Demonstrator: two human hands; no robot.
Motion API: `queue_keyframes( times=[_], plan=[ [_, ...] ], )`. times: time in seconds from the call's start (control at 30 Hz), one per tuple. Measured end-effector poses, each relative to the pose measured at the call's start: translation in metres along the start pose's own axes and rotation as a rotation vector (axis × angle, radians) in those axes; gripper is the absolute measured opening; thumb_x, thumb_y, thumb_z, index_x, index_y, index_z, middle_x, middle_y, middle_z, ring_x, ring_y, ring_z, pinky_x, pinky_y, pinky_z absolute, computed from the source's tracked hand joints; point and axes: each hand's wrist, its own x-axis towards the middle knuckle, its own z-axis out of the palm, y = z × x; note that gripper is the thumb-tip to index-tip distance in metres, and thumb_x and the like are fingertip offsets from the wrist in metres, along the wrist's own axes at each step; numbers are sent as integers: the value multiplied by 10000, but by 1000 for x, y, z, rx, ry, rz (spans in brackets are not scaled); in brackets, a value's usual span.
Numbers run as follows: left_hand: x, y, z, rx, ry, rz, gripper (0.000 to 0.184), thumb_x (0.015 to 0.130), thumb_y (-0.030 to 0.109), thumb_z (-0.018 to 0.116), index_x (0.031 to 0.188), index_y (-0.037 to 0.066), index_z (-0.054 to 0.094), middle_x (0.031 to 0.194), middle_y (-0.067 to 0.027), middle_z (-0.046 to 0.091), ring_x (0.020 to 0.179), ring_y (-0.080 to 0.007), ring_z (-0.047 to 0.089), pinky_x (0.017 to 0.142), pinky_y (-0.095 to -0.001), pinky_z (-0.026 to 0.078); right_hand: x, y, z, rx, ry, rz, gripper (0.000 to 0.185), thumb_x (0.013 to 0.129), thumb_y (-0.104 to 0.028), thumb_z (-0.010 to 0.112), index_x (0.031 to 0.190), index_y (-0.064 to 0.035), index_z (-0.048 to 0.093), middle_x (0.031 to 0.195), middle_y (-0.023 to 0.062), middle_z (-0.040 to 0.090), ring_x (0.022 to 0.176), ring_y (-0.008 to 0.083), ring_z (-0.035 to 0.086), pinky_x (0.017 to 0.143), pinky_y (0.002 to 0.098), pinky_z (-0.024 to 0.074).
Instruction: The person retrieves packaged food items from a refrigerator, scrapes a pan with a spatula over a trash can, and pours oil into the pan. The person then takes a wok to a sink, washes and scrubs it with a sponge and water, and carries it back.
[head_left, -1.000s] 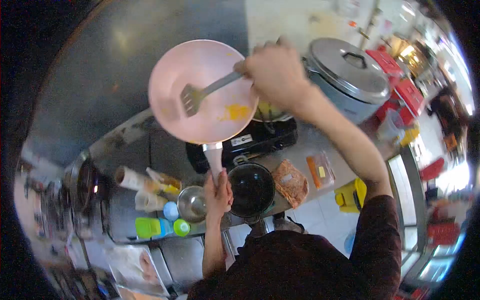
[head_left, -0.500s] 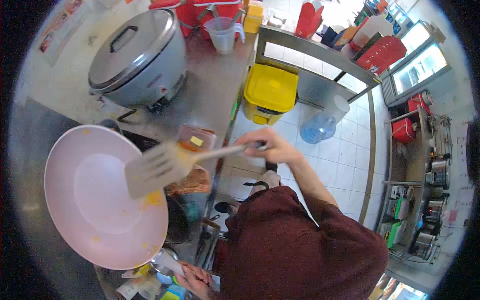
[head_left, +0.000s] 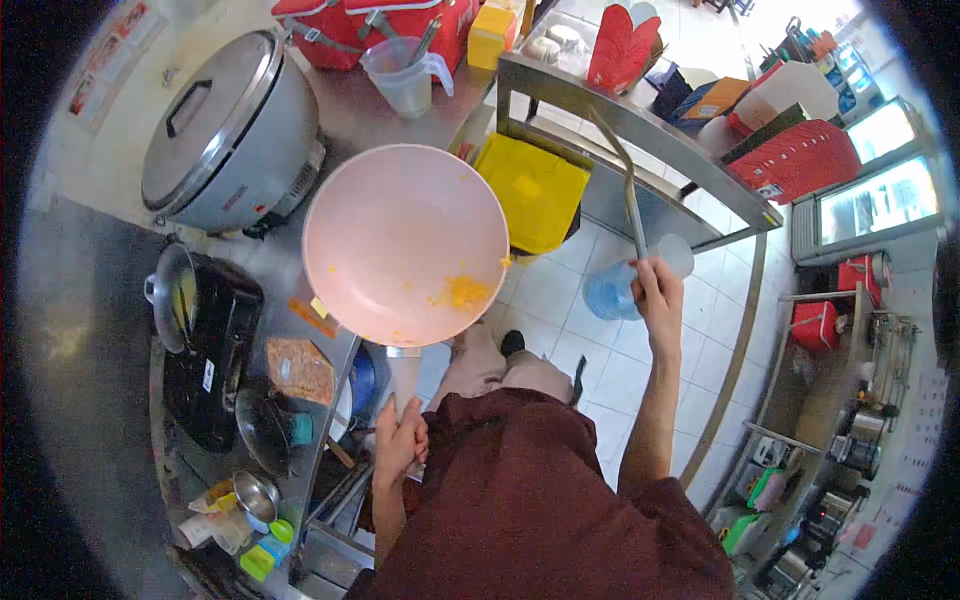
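My left hand (head_left: 402,438) is closed around the pale handle of a pink frying pan (head_left: 400,230). The pan is raised over the counter's edge, its inside facing me. Yellow-orange food bits (head_left: 463,291) stick to its lower right, with smaller specks along the rim. Out to the right, my right hand (head_left: 658,298) grips a spatula (head_left: 632,195) by its handle end. Its blade points up and away, apart from the pan, and is seen nearly edge-on.
A large rice cooker (head_left: 240,145) stands on the steel counter (head_left: 90,330) at left. Nearer are a black portable stove (head_left: 212,375), a dark pan (head_left: 262,430) and a metal bowl (head_left: 257,495). A yellow bin (head_left: 535,190) and a blue water bottle (head_left: 603,295) are on the floor.
The pan has moved right and away from me, off the left counter. The spatula has left the pan area and swung right, its blade now pointing up. My view has shifted too.
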Motion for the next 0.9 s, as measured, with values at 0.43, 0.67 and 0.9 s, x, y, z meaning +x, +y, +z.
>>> queue_keyframes(
  times=[0.43,0.67,0.9],
  plan=[
    [115,-3,48,296,84,257,226,983,239,500,889,38,457,515,-8,447,376,-92,458,324,-275,356,-23,100,-97,-311,-6,196,242,899,-201,636,890,40,658,620,43,584,576,105,557,534,273,431],
    [129,-2,44,659,296,537,225,955,214,531,898,3,479,512,-103,523,385,-181,536,371,-366,382,68,50,-36,-389,-416,61,240,910,-204,608,954,20,681,631,71,589,559,134,575,543,300,461],
    [185,-6,56,721,293,639,236,949,238,533,901,14,480,650,-225,570,605,-432,594,520,-473,427,150,51,41,-342,-550,-123,211,893,-181,635,1028,-31,695,684,78,642,571,144,576,554,304,465]
  ],
)
